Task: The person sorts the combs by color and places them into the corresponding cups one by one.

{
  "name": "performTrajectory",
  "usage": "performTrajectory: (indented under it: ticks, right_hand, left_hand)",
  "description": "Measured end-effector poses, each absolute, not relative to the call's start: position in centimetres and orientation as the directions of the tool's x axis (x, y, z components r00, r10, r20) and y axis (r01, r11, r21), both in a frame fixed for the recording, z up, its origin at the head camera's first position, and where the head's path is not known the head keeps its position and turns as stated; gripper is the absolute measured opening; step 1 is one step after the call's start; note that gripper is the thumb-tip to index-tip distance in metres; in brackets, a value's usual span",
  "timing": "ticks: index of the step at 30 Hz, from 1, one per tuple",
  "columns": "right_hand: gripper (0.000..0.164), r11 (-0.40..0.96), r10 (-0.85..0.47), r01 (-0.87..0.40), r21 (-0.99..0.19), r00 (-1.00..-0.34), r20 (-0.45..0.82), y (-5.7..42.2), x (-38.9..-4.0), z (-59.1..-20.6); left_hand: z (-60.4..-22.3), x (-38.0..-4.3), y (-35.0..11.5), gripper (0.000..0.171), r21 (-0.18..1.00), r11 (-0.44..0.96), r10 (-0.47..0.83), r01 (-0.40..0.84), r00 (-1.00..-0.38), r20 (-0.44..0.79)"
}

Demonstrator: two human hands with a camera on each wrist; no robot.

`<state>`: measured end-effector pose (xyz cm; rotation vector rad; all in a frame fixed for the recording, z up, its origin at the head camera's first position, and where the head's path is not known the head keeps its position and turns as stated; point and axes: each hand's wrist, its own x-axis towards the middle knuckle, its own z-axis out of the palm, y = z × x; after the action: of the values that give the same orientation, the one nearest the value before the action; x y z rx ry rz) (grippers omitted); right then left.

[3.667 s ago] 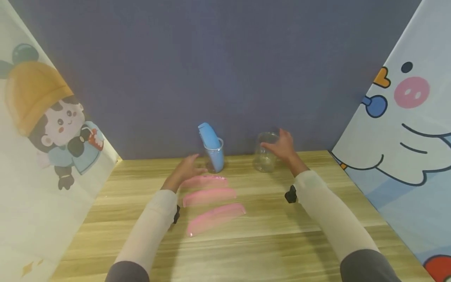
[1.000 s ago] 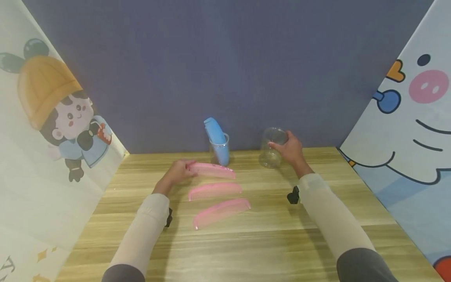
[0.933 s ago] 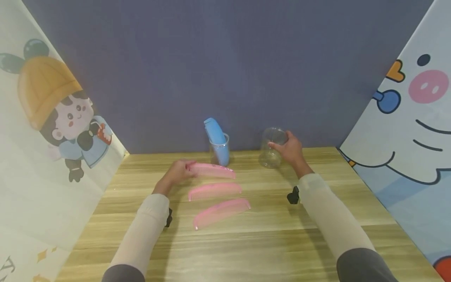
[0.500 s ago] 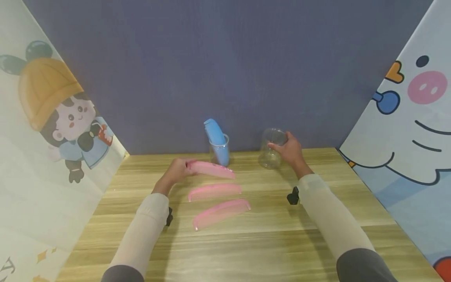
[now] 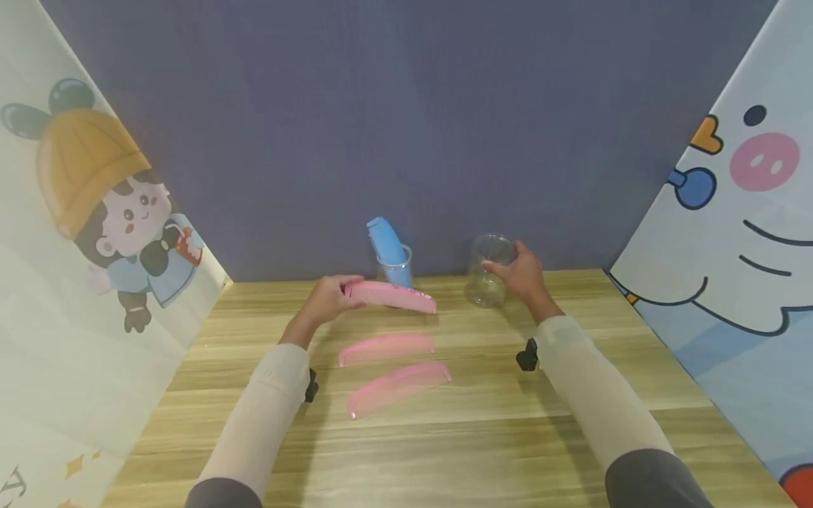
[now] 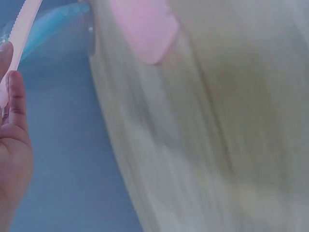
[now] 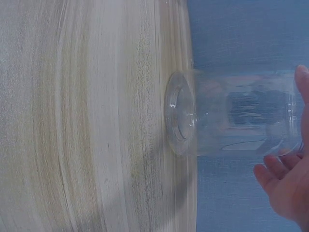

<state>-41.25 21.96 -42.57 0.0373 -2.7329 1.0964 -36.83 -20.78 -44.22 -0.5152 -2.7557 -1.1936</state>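
Observation:
In the head view my left hand [image 5: 327,302] pinches one end of a pink comb [image 5: 395,295], its teeth facing down and its far end pointing right. The comb overlaps the lower part of a clear cup holding a blue comb [image 5: 386,240]. The left wrist view shows the thumb and fingers [image 6: 17,99] on the comb's end. My right hand [image 5: 522,271] grips the upper part of a clear, wide jar [image 5: 485,282] near the back wall. In the right wrist view nothing shows inside that jar [image 7: 241,113], and the thumb and fingers lie around its rim.
Two more pink combs lie on the wooden table, an upper one [image 5: 387,347] and a lower one [image 5: 400,388]. A dark grey wall [image 5: 419,141] closes off the back. Printed cartoon panels stand at left [image 5: 38,296] and right [image 5: 686,254].
My left hand has taken hold of the farthest pink comb and lifted it slightly, shifting it right and toward the cup. My right hand, which was at the jar, stays on it.

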Motion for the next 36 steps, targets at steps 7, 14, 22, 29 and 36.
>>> performTrajectory:
  ticks: [7,14,22,29,36]
  right_hand:
    - [0.113,0.728,0.043,-0.087,-0.68,-0.984,0.172,22.0,-41.1,-42.5]
    - [0.109,0.732,0.051,-0.088,-0.675,-0.982,0.183,22.2,-41.2,-42.7]
    - [0.106,0.73,0.054,-0.093,-0.677,-0.98,0.193,22.2,-41.2,-42.7]
    - [0.108,0.727,0.055,-0.101,-0.679,-0.977,0.205,22.2,-41.0,-42.4]
    - [0.107,0.726,0.053,-0.093,-0.681,-0.98,0.191,22.1,-41.1,-42.7]
  left_hand:
    - [-42.4,-36.9,-20.1,0.056,0.732,0.608,0.249,0.306,-0.95,0.19]
    - [-41.5,-37.0,-19.1,0.058,0.759,0.579,0.234,0.298,-0.952,0.196]
    - [-40.5,-37.7,-17.4,0.056,0.811,0.502,0.217,0.302,-0.951,0.22]
    - [-39.6,-38.7,-14.8,0.057,0.815,0.465,0.213,0.347,-0.937,0.278]
    - [-39.0,-39.5,-11.8,0.061,0.811,0.458,0.208,0.364,-0.931,0.3]
